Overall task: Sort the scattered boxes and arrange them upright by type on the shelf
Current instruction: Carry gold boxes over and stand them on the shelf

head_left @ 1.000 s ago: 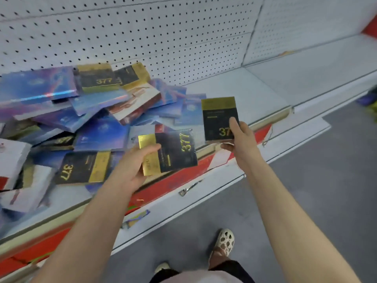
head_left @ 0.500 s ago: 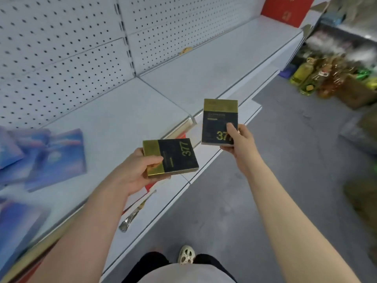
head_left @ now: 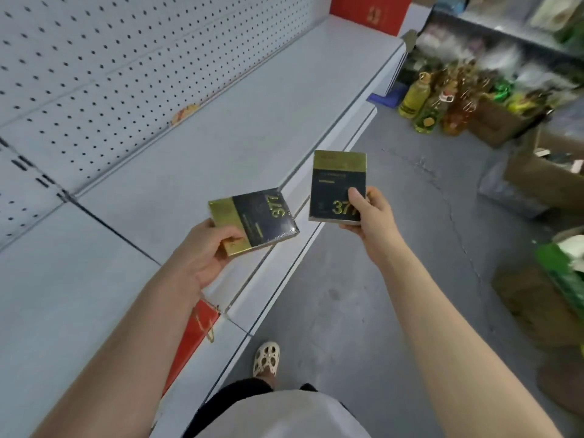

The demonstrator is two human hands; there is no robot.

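Observation:
My left hand (head_left: 202,257) grips a flat black-and-gold box marked 377 (head_left: 259,216), held on its side over the front edge of the white shelf (head_left: 196,147). My right hand (head_left: 373,216) pinches a second black-and-gold 377 box (head_left: 335,181) by its lower right corner, thumb on the face, the box upright over the shelf's lower ledge and the floor. The two boxes are apart, side by side. The pile of scattered boxes is out of view.
A white pegboard (head_left: 110,74) backs the bare shelf. A red box (head_left: 366,11) stands at the shelf's far end. Bottles (head_left: 429,105) and cardboard cartons (head_left: 543,172) crowd the grey floor on the right. A red strip (head_left: 192,336) hangs at the shelf front.
The view has swung right along the shelf; the pile of blue and black boxes has left the frame. Both hands still hold their 377 boxes, now over the bare shelf section.

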